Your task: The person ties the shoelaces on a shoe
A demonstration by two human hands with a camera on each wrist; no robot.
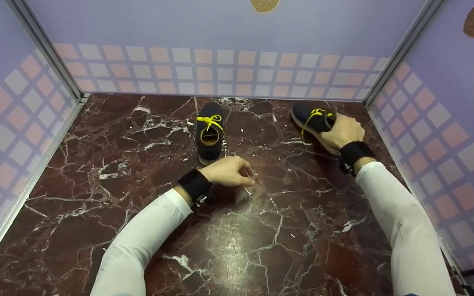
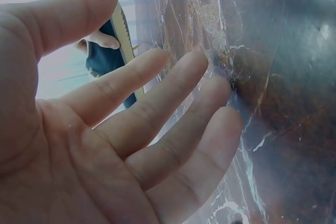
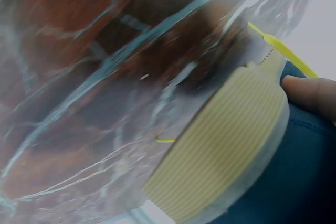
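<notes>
Two dark shoes with yellow laces are on the floor. The left one point(image 1: 211, 153) points toward the back wall, its yellow lace tied in a bow. My left hand point(image 1: 228, 170) hovers just by its heel, fingers loosely bent and holding nothing. At the right, my right hand point(image 1: 343, 130) grips the other shoe point(image 1: 307, 116) near its opening, and that shoe's toe points to the back left. The right wrist view has the thumb point(image 3: 310, 93) pressed on its dark side above the ribbed pale sole point(image 3: 226, 145). The other right fingers are mostly hidden there.
A dark red marbled floor point(image 1: 146, 230) with white veins lies under everything. Purple panels with pink and white checks stand at the back point(image 1: 237, 37), left point(image 1: 6, 115) and right point(image 1: 447, 123). The right shoe is close to the right panel.
</notes>
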